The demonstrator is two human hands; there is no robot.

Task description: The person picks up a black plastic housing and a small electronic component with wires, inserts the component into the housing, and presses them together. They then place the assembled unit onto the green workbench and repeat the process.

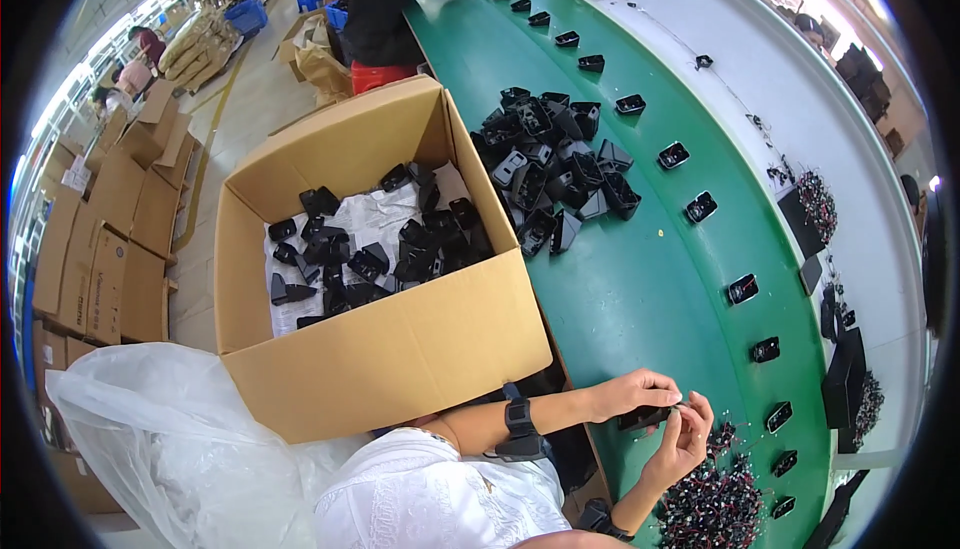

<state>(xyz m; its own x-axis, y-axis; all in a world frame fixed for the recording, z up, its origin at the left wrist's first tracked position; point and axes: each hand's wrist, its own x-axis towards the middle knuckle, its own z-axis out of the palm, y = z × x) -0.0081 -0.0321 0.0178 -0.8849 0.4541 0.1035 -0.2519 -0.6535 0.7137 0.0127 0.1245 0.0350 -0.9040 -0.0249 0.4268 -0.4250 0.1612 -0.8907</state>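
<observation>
My left hand [632,395] is closed on a small black plastic housing [640,417] above the near part of the green bench. My right hand [683,441] meets it from the right, its thumb and fingers pinched at the housing's edge; whatever lies between those fingertips is too small to make out. Just below my right hand is a heap of small wired parts [715,504] with black, red and white leads. Both wrists wear black bands. Farther up the bench, loose black housings [560,164] are piled together.
An open cardboard box [390,349] holding black housings over white sheeting stands left of the bench [620,309]. A spaced row of housings [742,289] runs along its right side. Clear plastic sheeting [190,439] lies lower left. A person in black [385,9] works at the far end.
</observation>
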